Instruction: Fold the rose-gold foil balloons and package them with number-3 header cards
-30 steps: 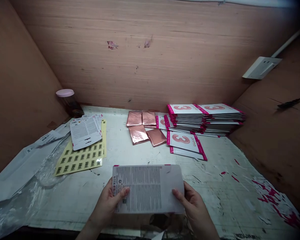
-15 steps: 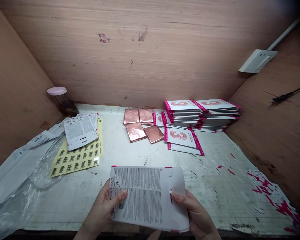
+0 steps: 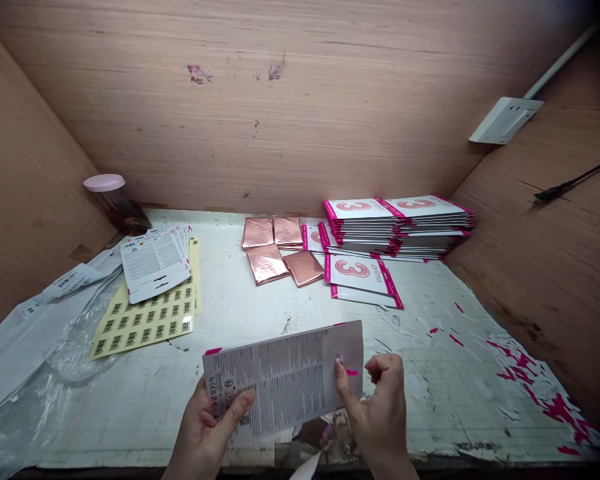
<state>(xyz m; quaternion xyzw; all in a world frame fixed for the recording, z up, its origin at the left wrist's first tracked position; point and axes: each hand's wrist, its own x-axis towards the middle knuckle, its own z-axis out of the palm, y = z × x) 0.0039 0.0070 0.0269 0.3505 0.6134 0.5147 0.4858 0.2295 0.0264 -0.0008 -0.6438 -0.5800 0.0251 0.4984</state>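
Note:
A white printed card sleeve point(image 3: 280, 380) with small text and pink edge marks is tilted above the front of the table. My left hand point(image 3: 213, 423) is closed on its left end, thumb across the printed face. At the other end, the thumb of my right hand point(image 3: 377, 407) touches the card by the hang hole. The other right fingers are curled beyond the card's right edge, apart from the thumb. A small pink strip point(image 3: 351, 373) shows beside the hole. Further back lie folded rose-gold foil packets point(image 3: 267, 263) and sleeves marked with a 3 point(image 3: 353, 268).
Stacked sleeves point(image 3: 400, 227) stand at the back right. Pink and white scraps point(image 3: 535, 387) litter the right side. On the left are barcode sticker sheets point(image 3: 145, 323), printed cards point(image 3: 155, 260), plastic wrap point(image 3: 25, 420) and a lidded jar point(image 3: 117, 203).
The sleeve's right end has risen and the whole card has shifted left. My right hand has released its grip on that end, its fingers now curled clear of the edge.

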